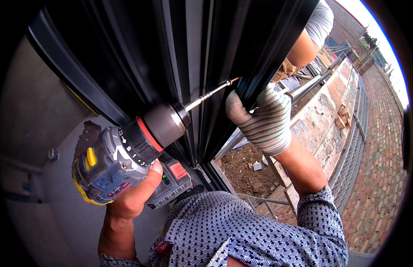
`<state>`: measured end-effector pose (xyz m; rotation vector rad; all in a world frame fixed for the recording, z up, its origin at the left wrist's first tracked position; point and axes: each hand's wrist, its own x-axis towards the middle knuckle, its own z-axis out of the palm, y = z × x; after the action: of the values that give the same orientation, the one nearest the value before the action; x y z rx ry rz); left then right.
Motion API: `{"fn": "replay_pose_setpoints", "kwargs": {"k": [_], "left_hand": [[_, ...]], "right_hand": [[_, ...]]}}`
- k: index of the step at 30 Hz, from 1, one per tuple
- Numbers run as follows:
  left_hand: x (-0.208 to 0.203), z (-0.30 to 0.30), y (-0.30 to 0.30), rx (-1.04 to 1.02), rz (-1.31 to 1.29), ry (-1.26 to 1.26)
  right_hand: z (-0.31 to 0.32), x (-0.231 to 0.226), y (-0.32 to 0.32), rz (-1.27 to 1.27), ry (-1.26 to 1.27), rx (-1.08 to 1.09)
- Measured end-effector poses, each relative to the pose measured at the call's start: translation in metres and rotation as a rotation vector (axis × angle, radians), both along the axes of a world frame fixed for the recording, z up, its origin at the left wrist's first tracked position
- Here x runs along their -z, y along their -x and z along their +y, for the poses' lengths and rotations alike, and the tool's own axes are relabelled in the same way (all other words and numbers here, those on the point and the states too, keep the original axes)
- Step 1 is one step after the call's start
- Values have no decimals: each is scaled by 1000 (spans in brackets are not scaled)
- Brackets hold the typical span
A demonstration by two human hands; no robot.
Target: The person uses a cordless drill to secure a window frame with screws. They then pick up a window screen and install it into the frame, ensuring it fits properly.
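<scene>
While the left hand [137, 191] aims a drill [126, 153], the right hand [263, 116] holds the dark frame [259, 62].

Nearest, beyond the patterned shirt [202, 222], the bare left hand is closed around the drill, most fingers hidden; the battery [171, 189] sits low at the right, probably balancing the tool, while the long bit [206, 96] points far and right. Its tip lies at the frame, just beyond the right thumb; whether they touch is hard to tell. That right hand, in a striped glove [275, 127], grips the frame's edge, thumb left and fingers right, presumably to steady it. Farther right, planks [322, 138] bear wooden blocks [343, 118] beside a brick surface [380, 124]; far behind the frame shows another person's arm [303, 51].
</scene>
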<state>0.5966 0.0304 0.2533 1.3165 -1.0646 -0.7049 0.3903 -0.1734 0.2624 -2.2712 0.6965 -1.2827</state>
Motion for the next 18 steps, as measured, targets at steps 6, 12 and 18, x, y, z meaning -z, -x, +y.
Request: {"fn": "replay_pose_setpoints", "kwargs": {"k": [6, 12, 18], "left_hand": [[3, 0, -1, -1, 3, -4], [1, 0, 0, -16, 10, 1], [2, 0, 0, -14, 15, -7]], "right_hand": [[-1, 1, 2, 31, -11, 28], [0, -1, 1, 29, -9, 29], [-4, 4, 1, 14, -9, 4]]}}
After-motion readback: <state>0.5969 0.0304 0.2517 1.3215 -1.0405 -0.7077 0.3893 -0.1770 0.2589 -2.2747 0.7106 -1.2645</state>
